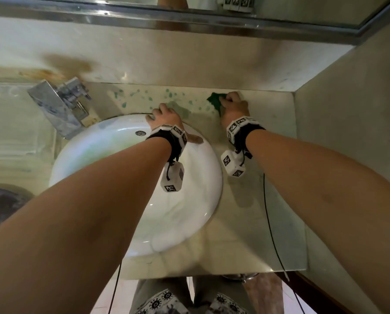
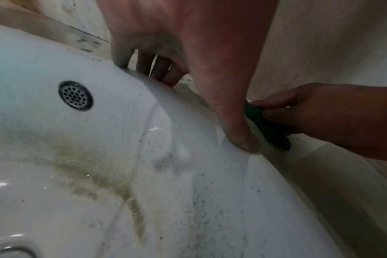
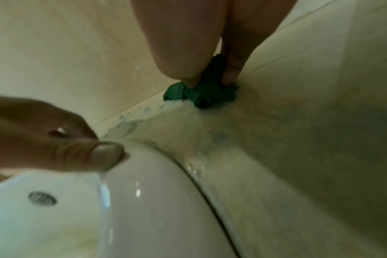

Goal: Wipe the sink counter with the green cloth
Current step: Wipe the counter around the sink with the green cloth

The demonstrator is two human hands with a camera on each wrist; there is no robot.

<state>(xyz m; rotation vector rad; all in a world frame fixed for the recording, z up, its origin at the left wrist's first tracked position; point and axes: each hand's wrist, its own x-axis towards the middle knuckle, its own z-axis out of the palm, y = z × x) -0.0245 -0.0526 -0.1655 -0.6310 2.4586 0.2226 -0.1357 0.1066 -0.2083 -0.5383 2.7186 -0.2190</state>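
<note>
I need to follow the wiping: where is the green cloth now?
In the head view, the green cloth is bunched under the right hand on the counter, at its back edge by the wall, right of the sink.

We see the green cloth [image 1: 214, 101] all bunched up, pressed on the wet counter [image 1: 271, 137] by the back wall.

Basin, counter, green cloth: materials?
Round white basin: likely glazed ceramic, glossy highlights. Beige sink counter: probably polished stone or tile, mottled with sheen. Crumpled green cloth: soft fabric, bunches under the right hand.
</note>
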